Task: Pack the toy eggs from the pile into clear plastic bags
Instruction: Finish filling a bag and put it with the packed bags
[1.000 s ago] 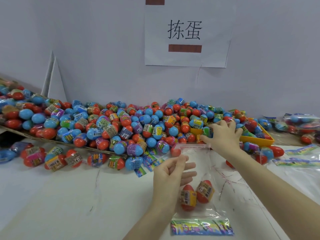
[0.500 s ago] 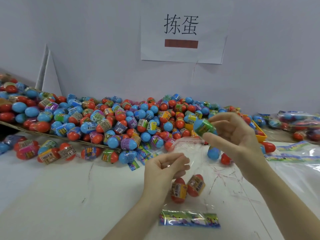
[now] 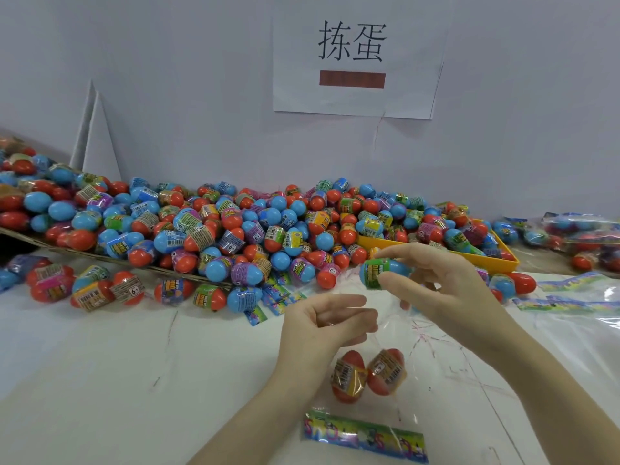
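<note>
Above the white surface [image 3: 100, 380]: right hand [image 3: 446, 290] pinching blue toy egg [image 3: 384, 272]; left hand [image 3: 322, 327] holding clear bag [image 3: 385, 347] mouth, two red eggs [image 3: 367, 375] inside. Risk: limp mouth closing, egg dropping outside

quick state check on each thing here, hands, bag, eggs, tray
left hand: pinches the clear bag's mouth
right hand: holds a blue egg with green label
clear bag: open, two red eggs inside
egg pile: loose, unpacked
yellow tray: holds eggs
packed bags: filled, far right
</note>
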